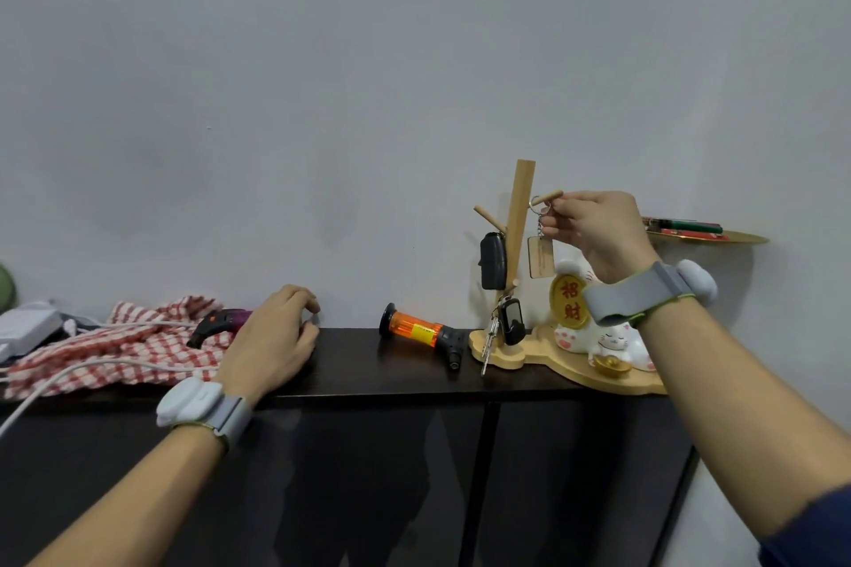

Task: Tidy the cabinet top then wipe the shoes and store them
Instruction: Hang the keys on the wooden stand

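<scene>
At the far left edge of the cabinet top [350,364] we see a white box [27,327], with a white cable [115,366] running over a red-and-white checked cloth [115,350] that lies crumpled on the dark surface. A black and purple torch lighter [221,325] lies on that cloth. Just right of it our left hand [276,336] rests on the cabinet top, fingers loosely curled, with nothing visible in it. Further right an orange torch lighter [419,331] lies on its side, its black nozzle near the base of a wooden key stand [520,244]. A black key fob [492,260] hangs from the stand's left peg, and a bunch of keys [509,320] hangs lower down. Our right hand [594,230] is raised at the stand's right peg, pinching the ring of a wooden tag keychain [541,256], whose tag dangles below the fingers. Behind that wrist a white lucky cat figurine [580,322] sits on the stand's base. On the wall at far right, a gold shelf [709,237] carries pens.
</scene>
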Available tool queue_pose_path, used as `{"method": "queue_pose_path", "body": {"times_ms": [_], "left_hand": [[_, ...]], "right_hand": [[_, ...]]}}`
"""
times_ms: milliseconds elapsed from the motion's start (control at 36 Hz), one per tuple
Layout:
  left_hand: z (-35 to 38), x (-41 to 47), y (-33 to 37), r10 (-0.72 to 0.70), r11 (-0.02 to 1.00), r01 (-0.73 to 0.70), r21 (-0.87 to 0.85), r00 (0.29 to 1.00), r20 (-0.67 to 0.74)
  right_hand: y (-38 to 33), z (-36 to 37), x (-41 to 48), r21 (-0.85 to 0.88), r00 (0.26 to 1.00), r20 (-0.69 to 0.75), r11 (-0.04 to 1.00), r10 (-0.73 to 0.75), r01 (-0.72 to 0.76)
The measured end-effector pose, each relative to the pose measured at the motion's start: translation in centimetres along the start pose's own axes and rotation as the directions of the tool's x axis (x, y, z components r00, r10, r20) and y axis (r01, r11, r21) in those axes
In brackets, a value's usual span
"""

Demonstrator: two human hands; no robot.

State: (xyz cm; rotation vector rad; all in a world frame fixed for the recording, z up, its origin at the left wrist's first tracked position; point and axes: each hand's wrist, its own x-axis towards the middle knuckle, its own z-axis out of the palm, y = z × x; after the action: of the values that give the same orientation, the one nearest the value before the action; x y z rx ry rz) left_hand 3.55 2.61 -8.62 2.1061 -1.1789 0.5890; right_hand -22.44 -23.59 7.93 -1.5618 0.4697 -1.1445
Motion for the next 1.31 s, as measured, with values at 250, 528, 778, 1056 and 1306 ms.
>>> {"method": "queue_pose_path", "body": {"times_ms": [250,528,778,1056,1306], "left_hand": [[-0.4,-0.3,0.5,-0.004,1.0,0.003,0.015,1.0,0.015],[-0.6,-0.3,1.3,-0.034,0.998,0.033,-0.051,0.999,-0.029],[-4.1,0.0,1.0,-0.241,0.926,0.184,-0.33,0.96,-0.142],[-7.9,-1.0,-2.9,-0.37,0.88,0.336,-0.336,0.928,-0.039],[-5.6,-1.7,-1.5,-0.201,0.919,0.2,-0.339,0.979,0.032]], "right_hand": [[1.5,1.4,-3.7,-0.304,0.99,0.087,0.943,-0.115,0.137],[0.8,3.6,-9.3,-0.605,0.928,0.313,0.711,-0.202,0.358],[4.5,12.3,-13.9,-0.59,0.592,0.787,0.489,0.171,0.642],[8.3,20.7,-15.1,-0.583,0.705,0.71,0.566,0.005,0.583],[9.5,22.1,-14.3,-0.648,0.768,0.64,0.544,0.01,0.533]]}}
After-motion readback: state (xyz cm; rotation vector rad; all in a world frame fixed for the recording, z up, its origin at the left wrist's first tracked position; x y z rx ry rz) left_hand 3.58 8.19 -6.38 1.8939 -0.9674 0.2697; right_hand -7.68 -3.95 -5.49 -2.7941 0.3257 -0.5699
